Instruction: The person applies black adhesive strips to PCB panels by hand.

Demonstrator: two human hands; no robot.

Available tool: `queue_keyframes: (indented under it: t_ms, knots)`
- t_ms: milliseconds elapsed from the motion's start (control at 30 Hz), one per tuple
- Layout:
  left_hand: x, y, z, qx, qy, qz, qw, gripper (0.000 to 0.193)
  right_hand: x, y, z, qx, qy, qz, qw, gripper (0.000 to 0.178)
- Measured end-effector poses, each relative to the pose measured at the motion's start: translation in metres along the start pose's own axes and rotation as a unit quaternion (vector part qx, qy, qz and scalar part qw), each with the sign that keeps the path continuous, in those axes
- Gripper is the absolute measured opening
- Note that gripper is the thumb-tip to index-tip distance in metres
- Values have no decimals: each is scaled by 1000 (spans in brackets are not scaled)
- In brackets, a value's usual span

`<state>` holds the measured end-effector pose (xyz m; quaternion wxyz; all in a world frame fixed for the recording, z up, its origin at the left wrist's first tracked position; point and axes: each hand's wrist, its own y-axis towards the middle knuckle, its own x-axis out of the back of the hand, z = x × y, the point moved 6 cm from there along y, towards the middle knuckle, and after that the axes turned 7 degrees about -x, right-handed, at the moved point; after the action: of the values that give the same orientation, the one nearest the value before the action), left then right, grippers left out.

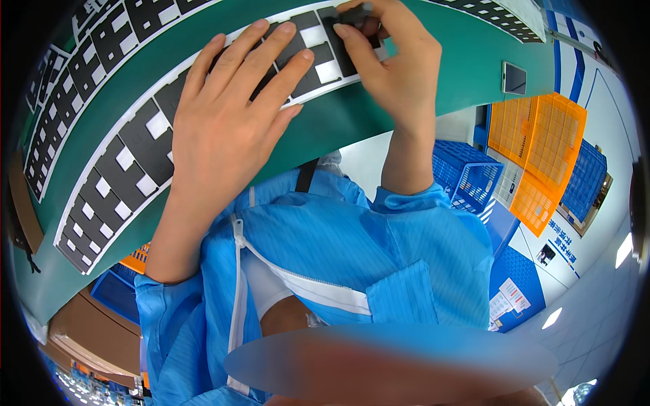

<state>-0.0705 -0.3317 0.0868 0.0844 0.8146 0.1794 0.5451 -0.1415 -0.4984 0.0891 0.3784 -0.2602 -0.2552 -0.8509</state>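
Four fingers of my left hand [223, 128] lie spread on the black-and-white strip [156, 161], its long axis curving up rightward across the green tabletop [467, 78]; by its right end, my right hand [406, 68] pinches a black piece [356, 15].

A rectangular, dark-screened phone [514, 78] is lying on the green counter [470, 78]. Orange latticed plastic crates [552, 135] are sitting nearby.

Left grip [227, 128] palm down, fingers [263, 59] spread, right grip [406, 74] pinched, forearms [177, 233] bare
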Motion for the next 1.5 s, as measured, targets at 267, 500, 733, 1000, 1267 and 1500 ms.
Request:
queue_keyframes:
  t_ms: [267, 500, 733, 1000, 1267, 1500]
  knots:
    - [0, -8, 5, 5, -5, -20, 1000, 53, -10, 1, -16, -30, 79, 136, 987, 18]
    - [-1, -6, 2, -8, -8, -17, 1000, 54, 3, -11, -39, -102, 333, -22, 937, 17]
    - [-1, -4, 2, 5, -8, -26, 1000, 60, 5, -7, -1, 6, 35, 9, 999, 19]
    - [0, -5, 0, -3, 10, -6, 1000, 56, 0, 0, 9, 39, -13, 49, 998, 21]
    - [5, 2, -3, -12, 31, -3, 999, 50, -8, 0, 3, 100, -112, 58, 987, 25]
    - [-10, 23, -13, -65, 19, -91, 994, 44, -10, 2, 5, 117, -121, 84, 982, 26]
